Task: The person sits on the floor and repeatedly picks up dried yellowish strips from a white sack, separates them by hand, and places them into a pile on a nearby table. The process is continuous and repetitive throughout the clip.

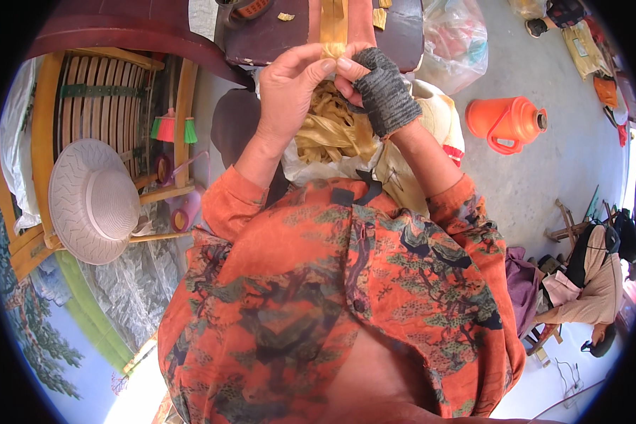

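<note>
My left hand (295,79) and my right hand (356,71) meet at the front of a dark bench-like surface (273,40). Between their fingertips they pinch the near end of a flat golden strip of fibre (334,24), bunched or folded there. A dark grey knitted fingerless cover (386,87) wraps my right palm and wrist. The strip runs away from me over a salmon-coloured cloth band (358,24). Under my hands, in my lap, lies a heap of loose golden fibre strips (334,132) on white wrapping (318,168); my hands hide part of it.
Small yellow pieces (380,19) and a dark container (246,9) sit on the surface. A filled clear plastic bag (454,45) and an orange thermos (503,122) are at right. A sun hat (95,201) hangs on a wooden slatted chair (103,100) at left. Another person (596,286) sits far right.
</note>
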